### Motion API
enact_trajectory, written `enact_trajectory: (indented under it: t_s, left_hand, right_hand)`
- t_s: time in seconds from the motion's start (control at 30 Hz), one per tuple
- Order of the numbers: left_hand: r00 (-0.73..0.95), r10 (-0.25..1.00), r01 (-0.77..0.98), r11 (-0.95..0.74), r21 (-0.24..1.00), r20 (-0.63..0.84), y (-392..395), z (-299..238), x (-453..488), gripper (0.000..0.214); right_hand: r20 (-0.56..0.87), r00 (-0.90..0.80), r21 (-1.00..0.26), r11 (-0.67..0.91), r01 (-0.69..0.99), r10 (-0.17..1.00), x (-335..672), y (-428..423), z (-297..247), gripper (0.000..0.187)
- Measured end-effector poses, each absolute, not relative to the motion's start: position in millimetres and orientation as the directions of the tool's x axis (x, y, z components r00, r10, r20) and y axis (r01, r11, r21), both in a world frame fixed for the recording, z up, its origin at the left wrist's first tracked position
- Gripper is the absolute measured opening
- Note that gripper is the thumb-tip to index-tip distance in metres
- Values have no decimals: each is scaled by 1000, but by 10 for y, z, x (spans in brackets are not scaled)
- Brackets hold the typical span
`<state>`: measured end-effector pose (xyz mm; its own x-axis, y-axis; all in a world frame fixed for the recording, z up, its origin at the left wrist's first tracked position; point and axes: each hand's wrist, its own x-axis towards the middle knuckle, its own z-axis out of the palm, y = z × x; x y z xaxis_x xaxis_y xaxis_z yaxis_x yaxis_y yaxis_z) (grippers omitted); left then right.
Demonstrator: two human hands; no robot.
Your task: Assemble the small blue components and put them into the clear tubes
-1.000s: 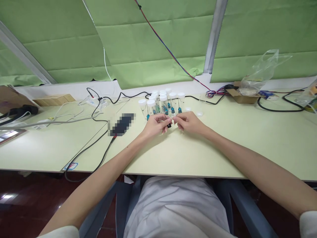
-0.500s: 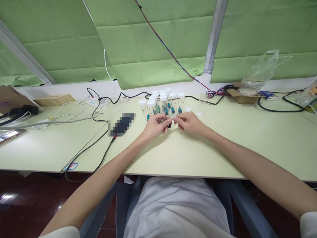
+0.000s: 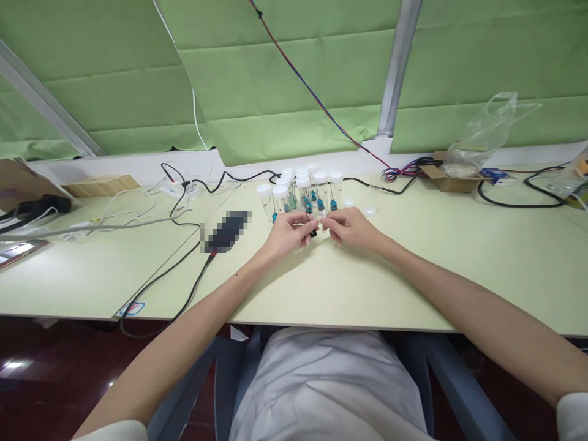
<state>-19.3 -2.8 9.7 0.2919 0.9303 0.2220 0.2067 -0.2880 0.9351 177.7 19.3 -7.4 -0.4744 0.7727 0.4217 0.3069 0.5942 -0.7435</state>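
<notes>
My left hand (image 3: pixel 290 231) is closed, its thumb and index finger pinched at a small part with a black end (image 3: pixel 313 233) showing below the fingertips. Close beside it, my right hand (image 3: pixel 348 225) is also closed in a pinch, its fingertips nearly meeting the left ones. What sits between the right fingers is too small to make out. Just behind both hands stands a cluster of clear vials (image 3: pixel 304 195) with white caps, blue-green pieces inside them. To the right of the cluster lie a white cap (image 3: pixel 348 203) and another whitish, round piece (image 3: pixel 369 211).
A blurred dark device (image 3: pixel 227 231) with a black cable (image 3: pixel 195 291) lies left of my hands. A cardboard box (image 3: pixel 454 180) with a clear plastic bag (image 3: pixel 484 138) stands back right. Several cables run along the back and left of the table (image 3: pixel 367 288).
</notes>
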Motion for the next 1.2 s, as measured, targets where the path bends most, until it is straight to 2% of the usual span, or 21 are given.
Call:
enact_trajectory:
  t_s: [1.2]
  left_hand:
    - [269, 931, 250, -314, 916, 246, -31, 114, -181, 33]
  right_hand:
    - [419, -481, -722, 604, 338, 770, 1780, 163, -50, 45]
